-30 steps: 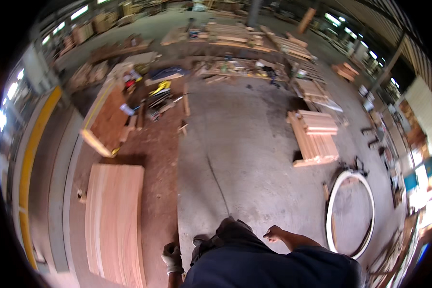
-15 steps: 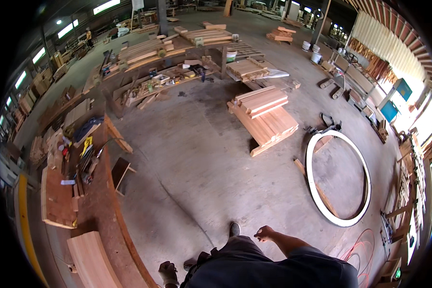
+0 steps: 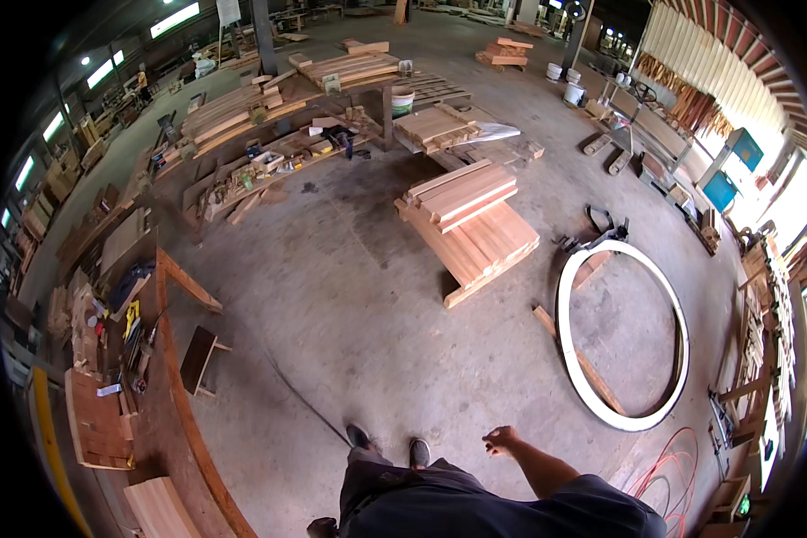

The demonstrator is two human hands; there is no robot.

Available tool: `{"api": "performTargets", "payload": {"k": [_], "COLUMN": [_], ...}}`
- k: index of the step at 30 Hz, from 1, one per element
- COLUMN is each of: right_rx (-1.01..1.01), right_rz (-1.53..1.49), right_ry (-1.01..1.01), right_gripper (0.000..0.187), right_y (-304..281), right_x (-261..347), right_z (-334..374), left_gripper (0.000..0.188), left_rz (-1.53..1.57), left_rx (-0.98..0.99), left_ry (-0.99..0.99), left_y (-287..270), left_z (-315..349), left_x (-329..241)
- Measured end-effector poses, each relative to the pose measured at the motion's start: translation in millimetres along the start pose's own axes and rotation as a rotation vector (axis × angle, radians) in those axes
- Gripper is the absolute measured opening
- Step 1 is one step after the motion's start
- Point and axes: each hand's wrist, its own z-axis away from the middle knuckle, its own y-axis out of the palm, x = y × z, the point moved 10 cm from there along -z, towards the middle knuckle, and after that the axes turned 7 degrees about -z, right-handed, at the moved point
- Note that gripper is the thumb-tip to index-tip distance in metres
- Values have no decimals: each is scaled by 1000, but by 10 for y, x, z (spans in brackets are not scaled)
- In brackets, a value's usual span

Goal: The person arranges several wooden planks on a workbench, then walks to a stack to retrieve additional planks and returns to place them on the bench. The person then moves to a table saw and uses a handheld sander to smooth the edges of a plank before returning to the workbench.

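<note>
One right hand (image 3: 501, 440) was seen half-curled, left hand (image 3: 321, 527) partly cropped, grip of both could not be told, white ring (image 3: 572, 359) laid at right hand's two o'clock, stacked boards (image 3: 493, 242) at twelve.

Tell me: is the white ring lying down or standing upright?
Lying down: floor shows through the white ring, which crosses over a wooden strip.

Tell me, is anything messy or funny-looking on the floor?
Nothing looks clearly spilled or broken. One odd thing: the big white ring lies across a wooden strip that pokes out past its left side. A red hose or cable sprawls untidily in loose loops.
</note>
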Motion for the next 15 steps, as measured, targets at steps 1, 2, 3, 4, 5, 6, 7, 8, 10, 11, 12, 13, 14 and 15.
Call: {"api": "performTargets", "payload": {"k": [1, 2, 3, 4, 5, 6, 7, 8, 10, 11, 12, 13, 14, 15], "right_rx": [28, 34, 35, 42, 48, 37, 24, 1, -48, -68, -89, -86, -88, -85], "right_rz": [18, 48, 75, 82, 91, 108, 97, 90, 82, 85, 89, 79, 69, 57], "right_ry": [24, 27, 30, 59, 84, 75, 83, 102, 126, 131, 139, 134, 126, 120], "right_gripper": [20, 21, 23, 23, 23, 24, 26, 26, 27, 27, 26, 26, 26, 26], "right_y": [32, 69, 90, 132, 170, 190, 202, 190, 158, 157, 148, 165, 154, 157], "right_x": [-78, -88, -120, -183, -152, -90, -36, 20, 222, 372, 508, 656, 838, 989], "right_z": [-24, -17, 10, 12, 41, 77, 100, 123, 136, 133, 126, 92, 39, 0], "left_gripper": [30, 31, 32, 30, 28, 27, 26, 18, 16, 17, 17, 18, 18, 18], "left_rz": [-77, -150, -224, -256, -255, -255, -254, -348, -242, -189, -300, -409, -514, -371], "left_rx": [-45, -94, -140, -91, -99, -107, -112, -139, -162, -175, -174, -172, -171, -130], "left_ry": [193, 378, 568, 538, 541, 544, 550, 552, 624, 651, 657, 663, 672, 666], "left_y": [-94, -164, -237, -228, -291, -370, -442, -483, -675, -808, -900, -1019, -1166, -1313], "left_z": [-62, -91, -82, -214, -350, -479, -619, -802, -1178, -1330, -1467, -1624, -1718, -1892], "left_x": [-327, -598, -866, -982, -1169, -1336, -1536, -1743, -2204, -2351, -2497, -2739, -2989, -3106]}}
